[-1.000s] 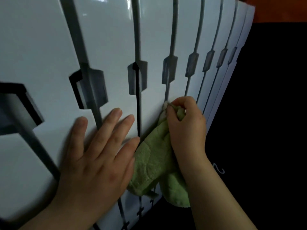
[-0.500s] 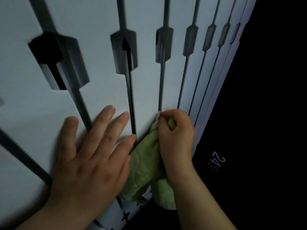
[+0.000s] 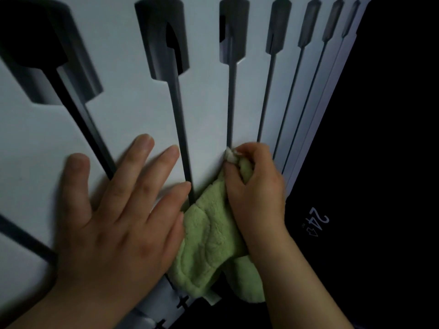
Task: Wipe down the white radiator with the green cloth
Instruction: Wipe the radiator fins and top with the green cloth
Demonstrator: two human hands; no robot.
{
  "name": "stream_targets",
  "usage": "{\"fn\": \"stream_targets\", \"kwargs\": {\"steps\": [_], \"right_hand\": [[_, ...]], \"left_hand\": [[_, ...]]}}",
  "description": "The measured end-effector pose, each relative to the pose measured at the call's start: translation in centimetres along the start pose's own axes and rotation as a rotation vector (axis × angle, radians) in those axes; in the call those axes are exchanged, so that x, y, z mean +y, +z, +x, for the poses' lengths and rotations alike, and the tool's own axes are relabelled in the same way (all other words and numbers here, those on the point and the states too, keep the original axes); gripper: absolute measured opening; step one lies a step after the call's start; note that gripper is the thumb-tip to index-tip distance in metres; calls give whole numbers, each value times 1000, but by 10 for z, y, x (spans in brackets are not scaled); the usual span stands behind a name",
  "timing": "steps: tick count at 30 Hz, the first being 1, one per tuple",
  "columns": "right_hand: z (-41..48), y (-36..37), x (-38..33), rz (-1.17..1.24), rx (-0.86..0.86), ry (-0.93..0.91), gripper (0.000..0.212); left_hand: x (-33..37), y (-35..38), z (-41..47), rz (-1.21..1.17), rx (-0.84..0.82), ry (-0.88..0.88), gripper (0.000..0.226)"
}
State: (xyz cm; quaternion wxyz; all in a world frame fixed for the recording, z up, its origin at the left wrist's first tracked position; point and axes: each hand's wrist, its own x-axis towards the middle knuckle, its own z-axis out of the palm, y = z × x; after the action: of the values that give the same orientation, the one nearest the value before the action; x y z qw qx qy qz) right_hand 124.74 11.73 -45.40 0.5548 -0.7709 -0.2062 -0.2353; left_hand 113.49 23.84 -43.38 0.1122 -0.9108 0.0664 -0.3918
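Most of the white radiator (image 3: 133, 119) seems yet to be wiped: the right hand (image 3: 256, 186) pinches the green cloth (image 3: 209, 236) against a middle slot (image 3: 229, 110); the left hand (image 3: 118, 210) presses flat, fingers straight, on the left panels.

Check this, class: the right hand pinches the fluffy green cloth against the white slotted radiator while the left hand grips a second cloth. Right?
Wrong in one respect: the left hand grips no second cloth; it lies flat, fingers spread, on the white slotted radiator, as the head view shows. The right hand does pinch the fluffy green cloth against it.
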Motion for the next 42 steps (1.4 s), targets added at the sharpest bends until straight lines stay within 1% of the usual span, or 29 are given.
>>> {"fn": "stream_targets", "kwargs": {"steps": [1,2,5,6,8,11,14,17,19,22,24,27,29,31,33,34,35,36,37,38,39,40,42], "right_hand": [[0,0,4,24,-11,22,18],[-1,2,8,53,10,13,20],[-17,13,25,74,125,-38,6],[-24,17,33,51,158,-34,12],[-38,23,44,7,179,-34,17],[-46,23,46,-18,152,-10,18],[-34,19,32,44,106,29,17],[-21,15,25,77,122,12,14],[-29,18,37,23,121,-4,9],[-60,28,65,-61,53,81,6],[-72,31,77,-96,43,88,5],[-64,30,68,-65,67,97,5],[-48,28,53,-13,144,43,3],[-35,25,43,37,225,-88,6],[-38,27,52,57,211,-163,11],[-48,30,65,28,172,-153,10],[-63,34,80,-25,126,-99,8],[-79,38,94,-76,77,-18,8],[-96,42,107,-109,30,76,14],[-110,45,117,-107,-10,179,17],[-119,47,123,-96,-49,271,16],[-123,48,126,-94,-71,326,11],[-121,49,126,-70,-102,377,10]], "left_hand": [[0,0,0,4,-2,3,23],[0,1,-1,7,-1,6,23],[-1,1,-1,-12,7,11,23],[-2,1,-2,-19,10,16,23],[-2,1,-1,-19,16,30,23],[-2,0,-2,-5,25,32,22],[-1,-1,-2,25,32,39,22],[-1,0,-1,30,45,45,21],[-1,2,-2,24,54,55,20],[-3,3,-3,37,53,59,21],[-3,3,-4,72,48,62,21],[-4,4,-4,103,37,73,21],[-5,5,-3,77,25,80,22],[-4,5,-5,84,26,94,25],[-1,6,-12,120,14,123,30],[3,8,-18,138,-13,145,33],[9,13,-27,154,-50,173,38],[14,20,-38,168,-92,202,42],[21,28,-51,176,-134,219,46],[26,39,-62,176,-172,219,48],[31,48,-72,166,-205,200,50],[35,56,-77,159,-225,173,50],[38,67,-81,181,-224,142,49]]}}
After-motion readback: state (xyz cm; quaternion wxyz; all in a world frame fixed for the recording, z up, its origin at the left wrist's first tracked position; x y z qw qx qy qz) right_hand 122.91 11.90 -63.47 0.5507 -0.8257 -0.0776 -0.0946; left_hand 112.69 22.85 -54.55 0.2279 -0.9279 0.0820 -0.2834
